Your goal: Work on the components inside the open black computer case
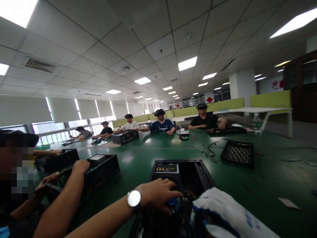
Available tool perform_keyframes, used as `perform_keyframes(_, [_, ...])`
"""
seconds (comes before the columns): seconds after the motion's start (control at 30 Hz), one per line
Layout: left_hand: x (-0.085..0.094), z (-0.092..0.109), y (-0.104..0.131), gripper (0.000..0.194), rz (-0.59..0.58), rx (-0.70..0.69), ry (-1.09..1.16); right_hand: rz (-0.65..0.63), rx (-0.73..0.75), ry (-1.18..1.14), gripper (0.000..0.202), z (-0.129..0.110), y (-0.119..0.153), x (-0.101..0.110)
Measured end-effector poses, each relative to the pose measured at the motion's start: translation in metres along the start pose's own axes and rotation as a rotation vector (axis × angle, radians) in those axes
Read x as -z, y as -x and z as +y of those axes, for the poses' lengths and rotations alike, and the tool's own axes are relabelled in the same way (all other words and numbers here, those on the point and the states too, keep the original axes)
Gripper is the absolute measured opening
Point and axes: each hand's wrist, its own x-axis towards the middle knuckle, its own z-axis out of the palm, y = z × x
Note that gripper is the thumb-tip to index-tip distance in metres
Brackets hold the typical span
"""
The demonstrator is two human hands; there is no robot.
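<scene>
An open black computer case (198,168) lies on the green table in front of me. My left hand (158,195), bare and with a silver watch on the wrist, reaches into the case. Its fingers curl over a round blue part (172,201). My right hand (223,208) wears a white glove with blue marks. It sits at the case's lower right, blurred, with its fingertips close to the same blue part. What the glove holds is hidden.
A person on my left has both hands on another black case (101,168). Several people sit along the far side with cases. A black perforated panel (237,152), loose cables (210,150), a white slip (288,203) and a water bottle (257,122) lie to the right.
</scene>
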Motion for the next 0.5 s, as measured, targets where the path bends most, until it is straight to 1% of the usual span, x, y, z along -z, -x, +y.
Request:
perform_keyframes(0.07, [-0.019, -0.018, -0.030, 0.074, -0.145, -0.014, -0.117, -0.120, 0.079, 0.088, 0.036, -0.014, -0.028, -0.003])
perform_keyframes(0.1, [-0.028, -0.024, -0.043, 0.074, -0.190, -0.008, -0.161, -0.182, 0.104, 0.148, 0.036, -0.018, -0.040, -0.006])
perform_keyframes(0.17, [-0.045, -0.030, -0.060, 0.073, -0.207, -0.003, -0.238, -0.298, 0.112, 0.267, 0.039, -0.020, -0.055, -0.014])
perform_keyframes(0.2, [-0.050, -0.031, -0.064, 0.071, -0.191, -0.007, -0.269, -0.348, 0.094, 0.307, 0.041, -0.018, -0.060, -0.018])
perform_keyframes(0.27, [-0.057, -0.030, -0.065, 0.065, -0.157, -0.021, -0.299, -0.446, 0.035, 0.360, 0.042, -0.013, -0.067, -0.024])
perform_keyframes(0.33, [-0.055, -0.027, -0.057, 0.064, -0.148, -0.019, -0.301, -0.536, -0.030, 0.396, 0.040, -0.009, -0.072, -0.026])
perform_keyframes(0.37, [-0.052, -0.025, -0.051, 0.067, -0.140, -0.011, -0.292, -0.576, -0.057, 0.417, 0.039, -0.007, -0.076, -0.026])
perform_keyframes(0.43, [-0.040, -0.020, -0.036, 0.076, -0.117, 0.020, -0.258, -0.658, -0.101, 0.475, 0.037, -0.004, -0.086, -0.026])
perform_keyframes(0.5, [-0.025, -0.017, -0.019, 0.083, -0.106, 0.069, -0.203, -0.745, -0.121, 0.552, 0.039, 0.002, -0.099, -0.028])
